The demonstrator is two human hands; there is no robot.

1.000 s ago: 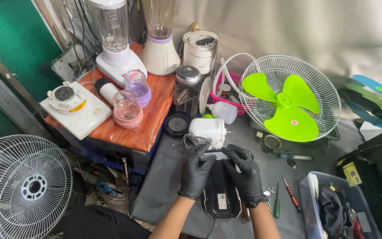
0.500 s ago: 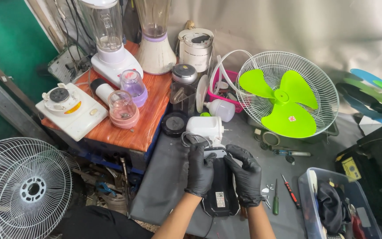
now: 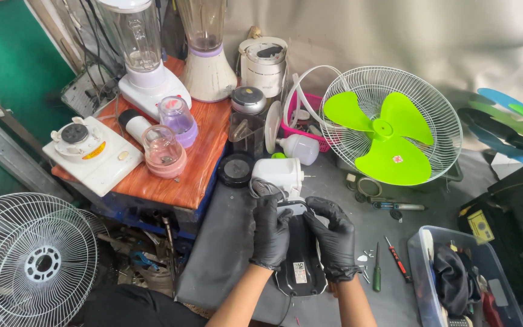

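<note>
Working on the black fan base (image 3: 301, 266) flat on the grey counter (image 3: 225, 260), near side of the green-bladed fan (image 3: 388, 130). Left hand (image 3: 270, 233) and right hand (image 3: 334, 239), both black-gloved, clenched on its top end by the white motor housing (image 3: 279, 172). Looks like disassembly; next needs the screwdrivers (image 3: 388, 266) right of the base.

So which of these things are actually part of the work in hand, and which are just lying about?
In hand:
- left hand and right hand, gloved, both on the black fan base
- white motor housing at its top end
- loose screws and green screwdriver beside it

Lying about:
- green-bladed fan
- blenders
- pink jar
- white fan grille
- plastic bin
</note>
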